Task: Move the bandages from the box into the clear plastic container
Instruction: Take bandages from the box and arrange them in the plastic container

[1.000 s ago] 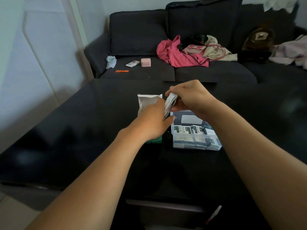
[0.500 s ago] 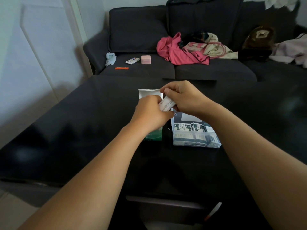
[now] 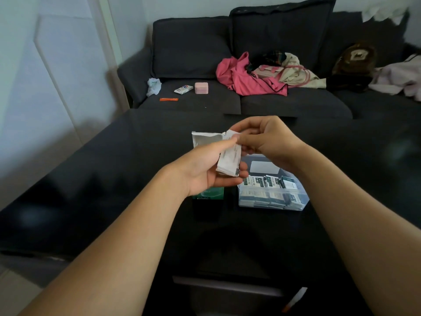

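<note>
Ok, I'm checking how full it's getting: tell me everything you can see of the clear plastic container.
The clear plastic container is a low, see-through box with angled corners and no lid on it, resting flat on the dark table, right of the green box. Rows of small dark-and-white bandage packets stand inside it. The right hand hovers over its far edge; nothing visibly touches it.

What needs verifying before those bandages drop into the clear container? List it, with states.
1. Bandage stack held: ok, left hand cradles it and right hand pinches its top end.
2. Clear plastic container open: ok, no lid over it.
3. Room inside: cannot tell, rows of bandages already fill the near part.
4. Stack over container: not ok, it hangs to the container's left, above the box.
5. Box empty: cannot tell, the left hand hides its opening.
</note>
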The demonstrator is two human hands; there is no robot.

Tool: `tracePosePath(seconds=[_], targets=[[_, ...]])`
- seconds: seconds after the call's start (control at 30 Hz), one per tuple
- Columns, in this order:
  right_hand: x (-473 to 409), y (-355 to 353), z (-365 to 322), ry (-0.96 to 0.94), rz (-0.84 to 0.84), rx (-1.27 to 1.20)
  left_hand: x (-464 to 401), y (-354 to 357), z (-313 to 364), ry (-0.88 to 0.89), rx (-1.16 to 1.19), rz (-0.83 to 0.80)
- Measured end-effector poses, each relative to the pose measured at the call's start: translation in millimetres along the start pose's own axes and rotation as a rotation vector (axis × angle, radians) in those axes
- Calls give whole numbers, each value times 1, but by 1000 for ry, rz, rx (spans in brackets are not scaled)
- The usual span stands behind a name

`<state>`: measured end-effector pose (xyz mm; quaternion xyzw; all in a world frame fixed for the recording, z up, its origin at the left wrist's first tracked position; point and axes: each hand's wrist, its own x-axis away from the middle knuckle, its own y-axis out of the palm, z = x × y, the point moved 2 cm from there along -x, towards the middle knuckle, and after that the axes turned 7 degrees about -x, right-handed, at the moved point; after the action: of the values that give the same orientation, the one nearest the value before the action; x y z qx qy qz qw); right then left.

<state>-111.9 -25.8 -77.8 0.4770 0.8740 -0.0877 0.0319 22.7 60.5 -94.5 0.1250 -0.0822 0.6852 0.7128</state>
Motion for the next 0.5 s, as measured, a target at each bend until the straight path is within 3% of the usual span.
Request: tracePosePath(seconds=[0.1, 0.3, 0.5], targets=[[0, -4, -1, 12, 24, -62, -3, 0, -1, 38, 74, 11], [1, 0, -2, -19, 94, 33, -15, -1, -10, 136, -82, 141], [2, -2, -3, 15, 128, 24, -16, -5, -11, 186, -70, 242]])
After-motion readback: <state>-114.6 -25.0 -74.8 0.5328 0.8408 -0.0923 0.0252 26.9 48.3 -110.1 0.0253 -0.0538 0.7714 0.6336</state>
